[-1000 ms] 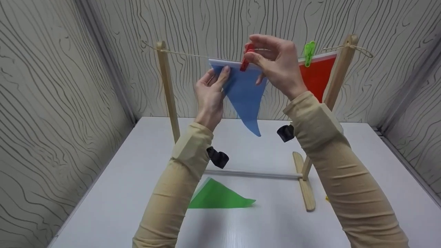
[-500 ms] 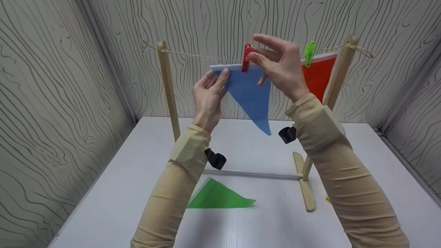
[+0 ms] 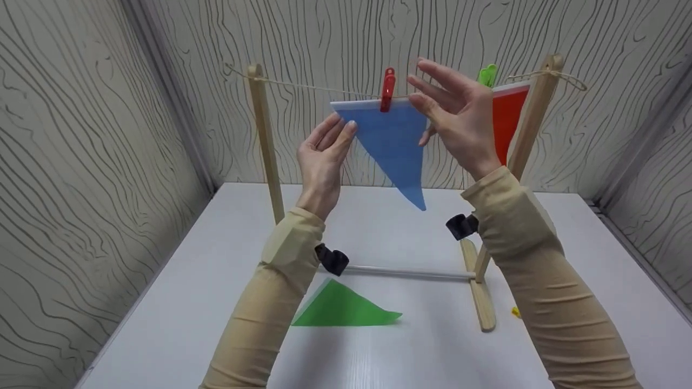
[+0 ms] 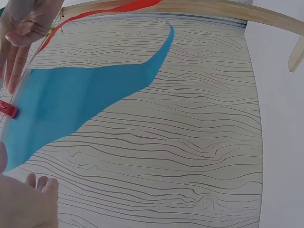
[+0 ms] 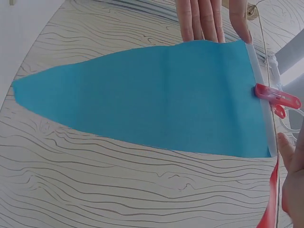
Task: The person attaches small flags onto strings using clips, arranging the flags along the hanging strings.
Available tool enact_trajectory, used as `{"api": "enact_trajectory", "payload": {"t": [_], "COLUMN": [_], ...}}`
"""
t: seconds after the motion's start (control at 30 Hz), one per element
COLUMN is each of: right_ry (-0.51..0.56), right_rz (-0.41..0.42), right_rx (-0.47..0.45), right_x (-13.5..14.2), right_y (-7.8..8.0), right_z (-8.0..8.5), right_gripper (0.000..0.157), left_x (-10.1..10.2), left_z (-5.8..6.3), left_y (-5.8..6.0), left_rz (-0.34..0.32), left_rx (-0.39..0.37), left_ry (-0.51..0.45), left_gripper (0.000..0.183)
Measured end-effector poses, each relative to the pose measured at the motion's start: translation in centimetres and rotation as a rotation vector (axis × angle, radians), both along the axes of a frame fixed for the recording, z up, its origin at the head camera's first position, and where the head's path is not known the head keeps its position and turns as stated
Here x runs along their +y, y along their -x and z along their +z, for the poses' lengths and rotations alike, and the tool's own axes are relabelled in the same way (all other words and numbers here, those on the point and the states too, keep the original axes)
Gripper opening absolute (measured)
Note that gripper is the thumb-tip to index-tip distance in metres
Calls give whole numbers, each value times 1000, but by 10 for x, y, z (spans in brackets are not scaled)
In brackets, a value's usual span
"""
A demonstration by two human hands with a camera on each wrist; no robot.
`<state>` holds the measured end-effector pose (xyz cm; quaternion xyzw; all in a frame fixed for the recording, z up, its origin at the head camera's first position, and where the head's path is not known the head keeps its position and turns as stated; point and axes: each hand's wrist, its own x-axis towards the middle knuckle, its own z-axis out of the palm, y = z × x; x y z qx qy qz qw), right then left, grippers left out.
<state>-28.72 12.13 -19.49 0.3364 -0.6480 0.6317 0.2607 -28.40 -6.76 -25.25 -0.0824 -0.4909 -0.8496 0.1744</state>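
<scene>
A blue pennant (image 3: 389, 135) with a white top edge hangs from the string (image 3: 303, 85), clipped by a red clothespin (image 3: 387, 91). My left hand (image 3: 321, 167) is at the pennant's left corner, thumb and fingers spread apart. In the left wrist view, the fingers of that hand stand clear of the blue cloth. To the right of the clothespin, my right hand (image 3: 465, 121) has its fingers extended and holds nothing. Behind it hangs a red pennant (image 3: 508, 116) under a green clothespin (image 3: 487, 75), partly hidden by the hand.
Two wooden posts, left (image 3: 265, 140) and right (image 3: 535, 119), carry the string. A white rod (image 3: 411, 272) runs low to a wooden foot (image 3: 481, 302). On the white table (image 3: 205, 270) lie a green pennant (image 3: 346, 308) and a small yellow piece (image 3: 516, 312), partly behind the right sleeve.
My right hand has let go of the red clothespin and moved right. My left hand has loosened from the blue pennant and drawn slightly down and left. The pennant's tip swung right.
</scene>
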Motion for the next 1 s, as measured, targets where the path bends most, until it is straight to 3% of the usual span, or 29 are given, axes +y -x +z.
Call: {"api": "enact_trajectory", "payload": {"t": [0.23,0.6,0.73,1.0], "right_ry": [35,131,149,231], "right_rz": [7,6,-37,59], "right_rx": [62,114,130,117], "right_x": [11,24,28,37], "right_y": [-6,-11,-13,-19], "right_z": [-15,-42,-50,-71], "right_gripper": [47,44,44,41], "left_x": [0,3,3,-2], "left_z": [-14,-32,-41,-67], "left_y": [-3,-7,-8,-11], "left_rz": [-24,-37,-56,-71], "left_rx": [35,25,19,-16], "left_ry": [-19,19,13,33], "left_gripper": [43,46,46,47]}}
